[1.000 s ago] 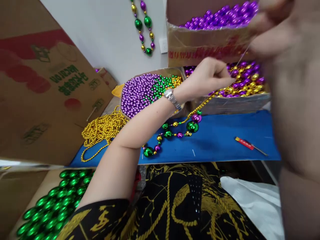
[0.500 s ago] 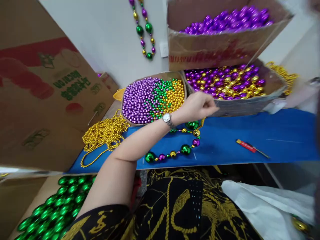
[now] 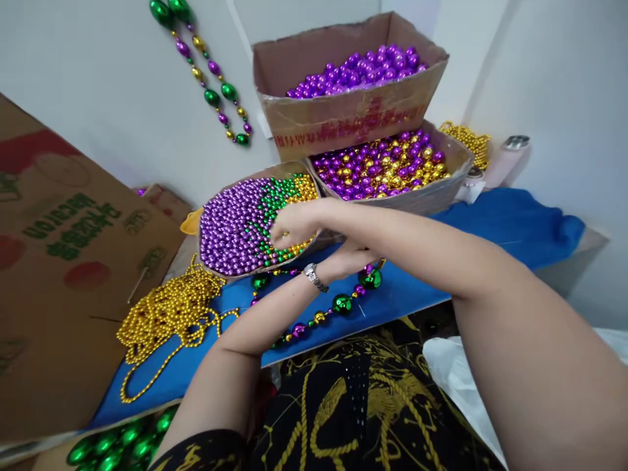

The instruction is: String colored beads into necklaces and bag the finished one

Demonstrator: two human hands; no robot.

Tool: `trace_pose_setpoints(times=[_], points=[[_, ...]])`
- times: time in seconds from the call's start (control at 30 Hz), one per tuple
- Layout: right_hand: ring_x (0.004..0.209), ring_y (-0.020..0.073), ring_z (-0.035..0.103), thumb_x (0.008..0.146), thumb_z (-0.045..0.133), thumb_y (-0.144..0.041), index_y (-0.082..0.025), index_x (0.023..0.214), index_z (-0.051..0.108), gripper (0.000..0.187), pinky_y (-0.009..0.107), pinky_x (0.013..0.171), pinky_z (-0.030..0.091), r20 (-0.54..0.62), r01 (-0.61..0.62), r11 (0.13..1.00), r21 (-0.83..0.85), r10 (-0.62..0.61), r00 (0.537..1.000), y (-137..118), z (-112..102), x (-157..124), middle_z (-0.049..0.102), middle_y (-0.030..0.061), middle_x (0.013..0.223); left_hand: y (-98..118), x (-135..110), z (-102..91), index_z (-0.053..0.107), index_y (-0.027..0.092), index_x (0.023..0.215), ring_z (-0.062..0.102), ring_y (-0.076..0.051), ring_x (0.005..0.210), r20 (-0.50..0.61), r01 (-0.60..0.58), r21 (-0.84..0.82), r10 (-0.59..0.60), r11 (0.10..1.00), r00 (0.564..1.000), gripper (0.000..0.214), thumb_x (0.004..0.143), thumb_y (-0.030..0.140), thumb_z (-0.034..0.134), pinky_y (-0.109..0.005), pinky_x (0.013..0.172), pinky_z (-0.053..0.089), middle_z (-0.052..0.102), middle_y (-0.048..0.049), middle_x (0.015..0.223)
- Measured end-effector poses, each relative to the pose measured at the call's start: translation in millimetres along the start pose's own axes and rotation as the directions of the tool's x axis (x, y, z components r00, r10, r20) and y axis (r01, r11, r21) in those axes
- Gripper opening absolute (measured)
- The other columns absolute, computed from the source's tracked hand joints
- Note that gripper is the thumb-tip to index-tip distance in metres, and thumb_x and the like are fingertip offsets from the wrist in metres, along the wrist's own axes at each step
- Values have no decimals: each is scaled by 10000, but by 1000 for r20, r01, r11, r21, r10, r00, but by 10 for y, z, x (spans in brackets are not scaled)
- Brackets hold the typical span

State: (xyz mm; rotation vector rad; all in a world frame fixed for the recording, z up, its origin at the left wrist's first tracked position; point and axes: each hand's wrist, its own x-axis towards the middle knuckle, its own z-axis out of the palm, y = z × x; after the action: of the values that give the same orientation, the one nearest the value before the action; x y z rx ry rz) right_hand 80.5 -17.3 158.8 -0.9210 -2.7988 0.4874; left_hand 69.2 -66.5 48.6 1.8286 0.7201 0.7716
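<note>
My right hand [image 3: 297, 226] reaches across to a cardboard box [image 3: 314, 247] of small beads [image 3: 235, 226], sorted roughly into purple, green and gold. Its fingers are curled together at the green and gold beads; what they hold is too small to make out. Under my right forearm is my left hand [image 3: 348, 260], with a silver watch [image 3: 314, 278] at its wrist. The forearm hides its fingertips. Around and below the left hand, a strand of large green, purple and gold beads [image 3: 342, 303] lies curved on the blue cloth [image 3: 392, 288].
Behind stand a box of purple and gold beads [image 3: 383, 163] and a higher box of purple beads [image 3: 358, 69]. Gold bead strands [image 3: 169, 307] lie at the left beside a big carton [image 3: 63, 281]. A finished-looking necklace [image 3: 220, 91] hangs on the wall. Green beads [image 3: 122, 441] sit low at left.
My right arm has come in from the right, its hand now at the small beads. My left hand has moved beneath the right forearm. The camera view has shifted.
</note>
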Motion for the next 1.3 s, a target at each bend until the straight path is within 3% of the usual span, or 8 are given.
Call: trace_pose_setpoints(times=[0.17, 0.3, 0.47, 0.63, 0.77, 0.93, 1.13, 1.3], points=[[860, 200, 610, 925, 549, -303, -212, 918, 732, 205, 338, 729, 432, -237, -151, 954, -259, 89, 967, 377, 16, -533, 695, 75, 967, -21, -48, -101, 556, 179, 693, 391, -80, 519, -41, 66, -188, -75, 980, 996, 323, 791, 455, 692, -244, 504, 330, 484, 30, 560], [942, 204, 638, 962, 467, -349, -219, 1082, 694, 288, 359, 821, 465, -497, -147, 988, -35, 110, 860, 695, 166, -1301, 710, 71, 1044, -4, -87, -209, 579, 159, 738, 380, -49, 480, -159, 78, -335, -137, 939, 978, 358, 750, 480, 736, -212, 466, 288, 497, 50, 553], [649, 145, 639, 942, 510, -461, -230, 1074, 657, 303, 302, 630, 483, -450, -195, 917, 347, 345, 824, 708, 716, -1744, 722, 37, 919, -36, -103, -281, 634, 148, 735, 410, -43, 485, -183, 45, -380, -123, 924, 975, 309, 763, 433, 750, -201, 472, 307, 532, 40, 555], [740, 174, 639, 968, 459, -400, -232, 885, 657, 273, 315, 693, 475, -560, -168, 963, 209, 259, 787, 500, 872, -1741, 691, 42, 810, -114, -129, -307, 711, 137, 801, 540, -59, 554, -175, 106, -479, -213, 871, 961, 267, 712, 373, 798, -203, 536, 416, 690, -25, 715], [701, 160, 632, 955, 481, -434, -239, 867, 684, 294, 301, 671, 478, -394, -94, 956, 277, 202, 896, 527, 837, -1771, 695, 25, 784, -126, -211, -309, 734, 143, 811, 603, -86, 597, -157, 122, -507, -230, 853, 960, 252, 654, 311, 838, -221, 578, 476, 726, -46, 748], [694, 137, 604, 970, 338, -620, -297, 1356, 532, 540, 283, 638, 490, -307, -176, 813, 556, 397, 865, 835, 791, -1631, 727, 29, 969, -83, -323, -282, 750, 159, 864, 636, -96, 632, -24, 183, -484, -222, 856, 975, 228, 672, 257, 827, -205, 562, 466, 729, -42, 746], [722, 139, 632, 915, 343, -725, -203, 997, 725, 651, 272, 639, 524, -155, -105, 645, 757, 334, 930, 888, 562, -1043, 723, 82, 878, -183, -366, -259, 748, 183, 1015, 597, -73, 593, 97, 255, -568, -244, 783, 965, 319, 707, 242, 807, -198, 558, 436, 707, -27, 727], [971, 185, 647, 927, 452, -637, -227, 1027, 722, 500, 328, 834, 528, -340, 24, 871, 491, 166, 926, 729, 276, -781, 720, 69, 1046, -273, -390, -276, 480, 292, 1428, 622, -112, 631, 71, 222, -682, -240, 697, 968, 858, 651, 242, 840, -214, 555, 433, 641, 28, 670]])
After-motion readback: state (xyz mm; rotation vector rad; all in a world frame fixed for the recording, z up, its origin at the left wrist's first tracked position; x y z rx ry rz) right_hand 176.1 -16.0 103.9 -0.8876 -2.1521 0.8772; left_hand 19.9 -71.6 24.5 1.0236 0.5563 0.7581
